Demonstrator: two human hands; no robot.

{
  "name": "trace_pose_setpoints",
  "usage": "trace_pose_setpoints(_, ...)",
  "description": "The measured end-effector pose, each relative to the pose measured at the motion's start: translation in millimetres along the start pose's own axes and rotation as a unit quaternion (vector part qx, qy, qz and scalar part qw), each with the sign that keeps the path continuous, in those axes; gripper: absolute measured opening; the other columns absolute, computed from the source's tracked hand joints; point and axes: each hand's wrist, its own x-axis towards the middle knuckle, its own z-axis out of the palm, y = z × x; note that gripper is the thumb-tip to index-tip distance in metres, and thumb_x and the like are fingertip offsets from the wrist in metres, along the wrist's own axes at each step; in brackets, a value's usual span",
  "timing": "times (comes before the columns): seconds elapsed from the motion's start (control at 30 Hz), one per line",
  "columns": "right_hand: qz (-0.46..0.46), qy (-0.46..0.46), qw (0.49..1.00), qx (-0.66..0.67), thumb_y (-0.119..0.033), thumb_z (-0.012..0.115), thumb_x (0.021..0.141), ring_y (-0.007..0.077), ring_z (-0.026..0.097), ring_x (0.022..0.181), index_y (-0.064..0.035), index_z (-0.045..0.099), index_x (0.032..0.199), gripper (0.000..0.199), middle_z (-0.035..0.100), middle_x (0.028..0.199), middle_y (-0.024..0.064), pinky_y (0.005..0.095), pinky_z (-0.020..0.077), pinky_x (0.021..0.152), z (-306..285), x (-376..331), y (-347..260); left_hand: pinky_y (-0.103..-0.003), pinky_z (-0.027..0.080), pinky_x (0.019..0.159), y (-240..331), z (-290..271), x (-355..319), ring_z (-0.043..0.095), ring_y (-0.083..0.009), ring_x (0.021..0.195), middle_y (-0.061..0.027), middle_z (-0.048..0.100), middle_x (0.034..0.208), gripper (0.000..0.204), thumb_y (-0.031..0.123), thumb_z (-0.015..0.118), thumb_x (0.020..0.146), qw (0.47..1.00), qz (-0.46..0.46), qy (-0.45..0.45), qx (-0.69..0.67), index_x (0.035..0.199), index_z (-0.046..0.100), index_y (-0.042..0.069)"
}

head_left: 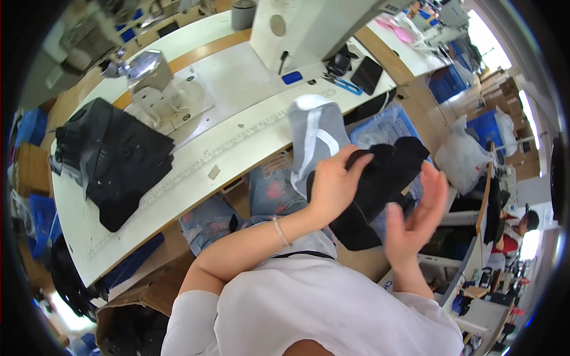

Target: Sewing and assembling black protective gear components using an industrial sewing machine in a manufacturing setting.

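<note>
My left hand (337, 184) pinches a black piece of fabric (386, 172) between thumb and fingers, holding it up off the right end of the table's front edge. Beside that fabric, to its right, my right hand (415, 216) is raised with thumb and fingers apart and nothing in it. A grey fabric piece with white strips (337, 121) lies over the table edge just beyond my left hand and hangs down toward my lap. Part of the black fabric is hidden behind my left hand.
A white sewing machine (297, 35) stands on the white table (225, 139). Black fabric pieces (127, 157) lie at its left end. Blue-handled snips (347, 86) and a dark flat phone-like object (367, 75) lie at the back right. A blue basket (389, 123) stands beyond the black fabric.
</note>
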Motion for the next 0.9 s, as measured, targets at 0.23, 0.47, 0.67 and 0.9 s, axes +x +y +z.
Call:
trace_pose_setpoints(0.23,0.240,-0.103,0.960,0.104,-0.003,0.062,0.085,0.0076,0.056,0.080,0.0018,0.064,0.097,0.013,0.064,0.087,0.0018,0.0226,0.0462,0.070,17.0,26.2,56.6,-0.031,0.047,0.071,20.9,-14.5,19.5,0.061,-0.0219,0.077,-0.0122,0.063,0.092,0.026,0.014,0.066,0.083,0.977,0.042,-0.139,-0.154,0.104,0.057,0.001)
trace_pose_setpoints(0.47,0.104,-0.043,0.994,-0.001,-0.009,0.063,0.089,0.0105,0.060,0.069,0.0027,0.061,0.081,0.014,0.066,0.077,0.0079,0.0241,0.0472,0.063,36.8,75.8,23.6,-0.039,0.044,0.080,-5.4,-53.8,-20.6,0.055,-0.0364,0.093,-0.0164,0.054,0.090,0.058,0.031,0.078,0.069,0.972,0.215,-0.023,0.092,0.108,0.050,-0.001)
trace_pose_setpoints(0.67,-0.072,-0.205,0.975,-0.050,-0.011,0.066,0.084,0.0298,0.060,0.061,-0.0004,0.064,0.089,0.012,0.060,0.070,0.0171,0.0312,0.0458,0.057,135.5,78.4,-26.6,-0.042,0.046,0.084,28.4,-165.5,-27.3,0.056,-0.0340,0.102,-0.0177,0.064,0.090,0.051,0.032,0.072,0.079,0.954,-0.144,-0.216,0.149,0.111,0.050,-0.002)
trace_pose_setpoints(0.9,-0.122,-0.221,0.962,0.104,-0.013,0.066,0.084,0.0262,0.062,0.060,-0.0022,0.064,0.091,0.012,0.062,0.070,0.0142,0.0302,0.0458,0.057,196.8,99.0,-59.2,-0.043,0.033,0.105,47.3,-389.0,46.3,0.052,-0.0276,0.111,-0.0105,0.056,0.103,0.076,0.041,0.078,0.058,0.642,0.212,-0.113,0.728,0.117,0.051,0.002)
